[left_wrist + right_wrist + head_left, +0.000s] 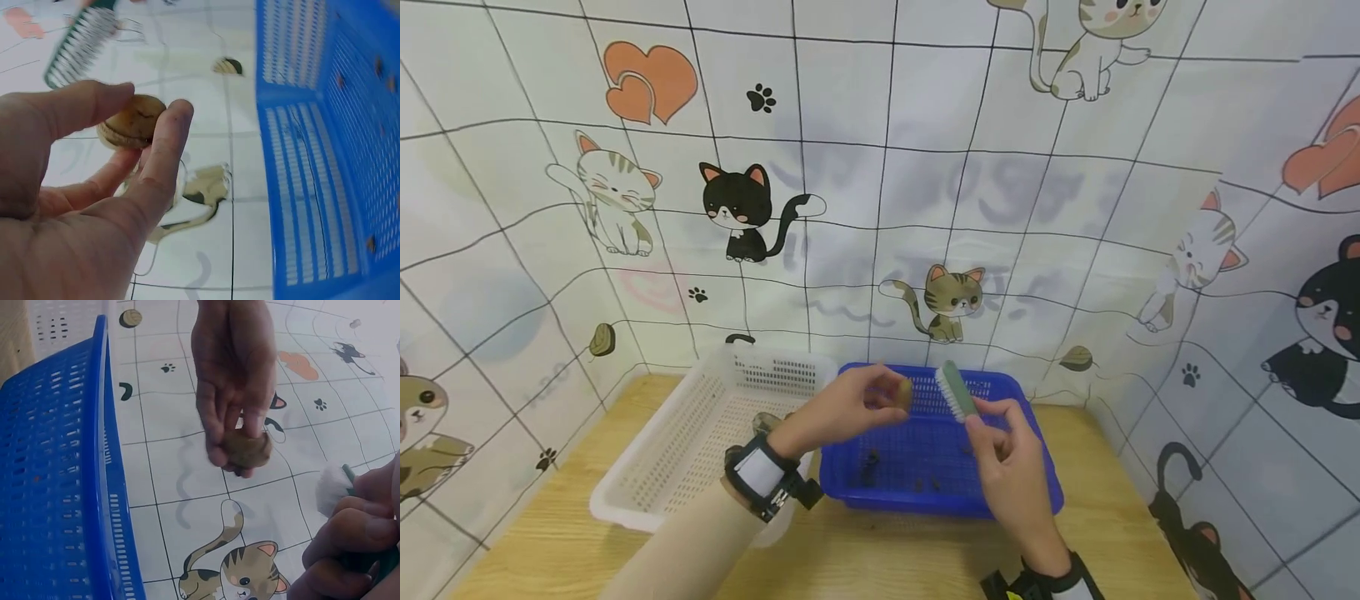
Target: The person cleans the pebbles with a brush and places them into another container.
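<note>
Pinched between the thumb and fingers of my left hand (857, 404) is a small rounded brown thing (132, 120) with a ridge along its lower edge. It is held up over the blue basket's left part in the head view; its exact kind is unclear. My right hand (1011, 458) grips a green-backed brush (957, 389) with white bristles facing left, toward the brown thing. A gap separates brush and brown thing. Beneath both hands stands the blue plastic basket (842, 492), with several small dark pieces (870, 465) on its bottom.
Left of the blue basket is a white perforated basket (647, 492). Some greyish-brown things (765, 422) in it are partly hidden by the left wrist. Both baskets stand on a wooden tabletop (880, 558), against a wall cover (842, 183) printed with cats.
</note>
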`<state>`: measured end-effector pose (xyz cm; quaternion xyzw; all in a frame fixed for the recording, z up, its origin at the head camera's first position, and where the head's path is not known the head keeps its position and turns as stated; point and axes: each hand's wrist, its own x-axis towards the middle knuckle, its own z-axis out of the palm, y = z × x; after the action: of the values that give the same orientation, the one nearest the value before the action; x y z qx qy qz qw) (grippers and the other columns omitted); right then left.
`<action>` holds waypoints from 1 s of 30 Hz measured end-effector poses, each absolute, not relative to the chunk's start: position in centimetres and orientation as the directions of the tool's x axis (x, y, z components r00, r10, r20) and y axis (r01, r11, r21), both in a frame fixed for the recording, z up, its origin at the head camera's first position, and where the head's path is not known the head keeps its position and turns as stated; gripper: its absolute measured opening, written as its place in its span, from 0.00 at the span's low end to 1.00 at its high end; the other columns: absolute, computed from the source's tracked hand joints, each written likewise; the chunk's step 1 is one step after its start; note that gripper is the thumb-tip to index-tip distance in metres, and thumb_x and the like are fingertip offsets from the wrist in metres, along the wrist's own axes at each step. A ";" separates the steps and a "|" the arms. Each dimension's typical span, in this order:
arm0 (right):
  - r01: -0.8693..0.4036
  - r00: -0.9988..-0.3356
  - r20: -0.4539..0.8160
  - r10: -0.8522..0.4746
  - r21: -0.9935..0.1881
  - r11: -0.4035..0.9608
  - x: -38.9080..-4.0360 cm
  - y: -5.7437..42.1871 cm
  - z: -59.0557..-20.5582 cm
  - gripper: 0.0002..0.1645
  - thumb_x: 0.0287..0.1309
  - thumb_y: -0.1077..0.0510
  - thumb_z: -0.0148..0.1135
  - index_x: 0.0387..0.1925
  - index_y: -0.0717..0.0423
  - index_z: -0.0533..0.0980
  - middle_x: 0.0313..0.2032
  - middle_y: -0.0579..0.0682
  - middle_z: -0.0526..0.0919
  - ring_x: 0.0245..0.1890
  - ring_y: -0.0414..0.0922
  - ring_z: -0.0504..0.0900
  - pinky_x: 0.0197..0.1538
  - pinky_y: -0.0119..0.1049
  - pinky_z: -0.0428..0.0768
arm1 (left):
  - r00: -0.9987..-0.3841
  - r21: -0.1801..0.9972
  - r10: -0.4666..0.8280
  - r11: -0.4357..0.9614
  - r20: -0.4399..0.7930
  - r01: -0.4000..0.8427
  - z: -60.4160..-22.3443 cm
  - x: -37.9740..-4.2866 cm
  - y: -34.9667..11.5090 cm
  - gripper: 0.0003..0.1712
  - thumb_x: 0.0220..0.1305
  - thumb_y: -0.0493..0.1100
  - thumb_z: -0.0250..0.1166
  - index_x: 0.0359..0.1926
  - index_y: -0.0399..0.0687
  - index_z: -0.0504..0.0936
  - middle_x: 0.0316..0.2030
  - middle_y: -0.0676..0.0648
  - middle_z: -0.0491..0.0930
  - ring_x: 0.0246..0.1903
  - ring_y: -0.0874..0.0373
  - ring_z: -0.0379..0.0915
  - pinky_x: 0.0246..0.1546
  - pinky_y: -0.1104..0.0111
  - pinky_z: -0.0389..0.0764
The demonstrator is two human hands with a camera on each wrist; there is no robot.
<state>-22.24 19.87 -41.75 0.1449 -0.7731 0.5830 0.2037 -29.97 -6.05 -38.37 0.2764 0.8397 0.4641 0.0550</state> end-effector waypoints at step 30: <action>-0.597 -0.801 0.550 -0.236 -0.761 0.255 -20.4 15.9 -43.1 0.17 0.78 0.60 0.62 0.63 0.49 0.73 0.20 0.50 0.82 0.12 0.23 0.61 0.11 0.22 0.62 | -0.882 0.968 0.412 -0.197 0.228 0.158 -42.4 -24.9 -8.0 0.33 0.70 0.38 0.73 0.73 0.49 0.75 0.60 0.38 0.86 0.55 0.48 0.89 0.58 0.59 0.89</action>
<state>-20.38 15.93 -43.13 0.2688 -0.7747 0.5481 0.1648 -24.91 -8.01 -42.38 0.2269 0.6276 0.7398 0.0860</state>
